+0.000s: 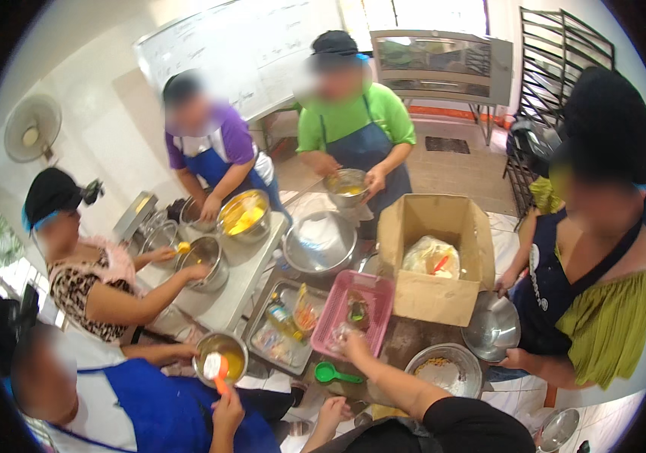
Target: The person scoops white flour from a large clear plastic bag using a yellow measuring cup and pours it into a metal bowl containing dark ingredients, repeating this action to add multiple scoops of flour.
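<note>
My right hand [352, 343] reaches into a pink plastic basket [321, 323], its fingers on a small clear plastic bag [339, 338]. A dark item with a green part [357, 311] lies further back in the basket. My left hand [334, 410] is low at the table's near edge with its fingers curled; whether it holds anything is unclear. Between my hands lies a green plastic measuring scoop [337, 373]. To the right is a metal bowl [442, 371] with white powder and brown bits. A metal tray [260, 317] left of the basket holds an oil bottle [283, 320] and plastic packets.
A cardboard box [436, 300] holds a bag of white contents with a red scoop. Behind the basket stands a large metal bowl [319, 243]. Several people surround the tables, holding or working in metal bowls; the person at lower left holds an orange scoop [221, 376] of white powder.
</note>
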Tool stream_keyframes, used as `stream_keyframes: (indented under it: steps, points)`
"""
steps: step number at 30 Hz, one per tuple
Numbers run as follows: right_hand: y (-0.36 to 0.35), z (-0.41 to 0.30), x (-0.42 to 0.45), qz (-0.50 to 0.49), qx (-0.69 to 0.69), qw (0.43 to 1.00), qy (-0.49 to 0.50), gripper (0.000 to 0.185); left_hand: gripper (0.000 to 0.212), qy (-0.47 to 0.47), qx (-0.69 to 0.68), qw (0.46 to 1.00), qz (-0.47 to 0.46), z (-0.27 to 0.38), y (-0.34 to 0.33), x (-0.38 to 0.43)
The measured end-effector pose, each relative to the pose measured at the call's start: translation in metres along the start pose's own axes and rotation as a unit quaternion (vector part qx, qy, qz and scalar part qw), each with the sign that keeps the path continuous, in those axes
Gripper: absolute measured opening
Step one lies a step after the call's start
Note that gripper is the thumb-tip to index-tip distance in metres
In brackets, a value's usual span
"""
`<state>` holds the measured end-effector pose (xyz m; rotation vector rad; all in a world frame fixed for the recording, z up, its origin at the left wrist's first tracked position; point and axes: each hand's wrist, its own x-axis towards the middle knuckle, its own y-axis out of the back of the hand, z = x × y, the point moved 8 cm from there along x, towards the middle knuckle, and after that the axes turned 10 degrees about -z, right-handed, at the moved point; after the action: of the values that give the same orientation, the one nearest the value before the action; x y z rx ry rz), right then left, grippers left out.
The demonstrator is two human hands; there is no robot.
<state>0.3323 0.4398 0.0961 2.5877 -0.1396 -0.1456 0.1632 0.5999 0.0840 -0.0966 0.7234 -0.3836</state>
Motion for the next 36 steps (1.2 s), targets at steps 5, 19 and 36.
stream_keyframes:
  steps: [5, 19, 36]
  points:
    - [0.007, 0.013, -0.003, -0.049, 0.012, 0.996, -0.079, 0.028, 0.027, 0.06, 0.024, 0.998, -0.003, -0.006, -0.017, 0.005]
    - [0.051, -0.023, -0.002, -0.042, -0.088, 0.995, -0.029, 0.022, 0.027, -0.013, 0.034, 0.999, -0.037, 0.028, -0.053, 0.042]
    - [0.026, -0.066, -0.005, -0.009, -0.214, 0.977, -0.023, 0.022, 0.023, -0.107, -0.125, 0.986, -0.027, 0.063, 0.027, -0.021]
